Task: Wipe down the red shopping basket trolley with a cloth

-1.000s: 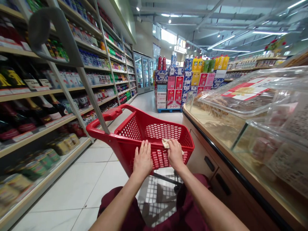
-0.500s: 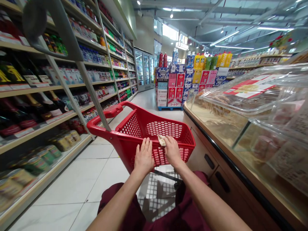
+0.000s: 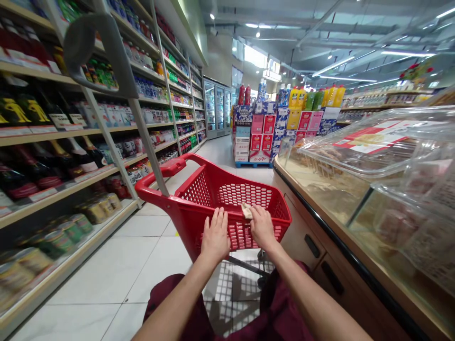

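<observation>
A red plastic shopping cart [image 3: 199, 222] with a perforated basket stands in front of me, side-on. My left hand [image 3: 215, 234] lies on the near side of the basket, its fingers stretched out over the upper rim and nothing held in it. Farther right along the same rim, my right hand [image 3: 262, 228] grips a crumpled cream cloth [image 3: 246, 210] against the edge. Part of the cloth is hidden under the fingers. The cart's grey pull handle [image 3: 130, 66] rises on a metal bar at upper left.
Shelves of bottles and cans [image 3: 71, 175] line the left side. On the right, a wooden counter [image 3: 302, 208] with clear plastic covers [image 3: 355, 156] comes close to the cart. Stacked drink cartons [image 3: 261, 135] stand on a blue pallet ahead, near glass-door fridges [image 3: 216, 106].
The view has shifted slightly, so the cart and shelves appear a little farther right and lower. Both hands remain at the basket rim, the right one still with the cloth.
</observation>
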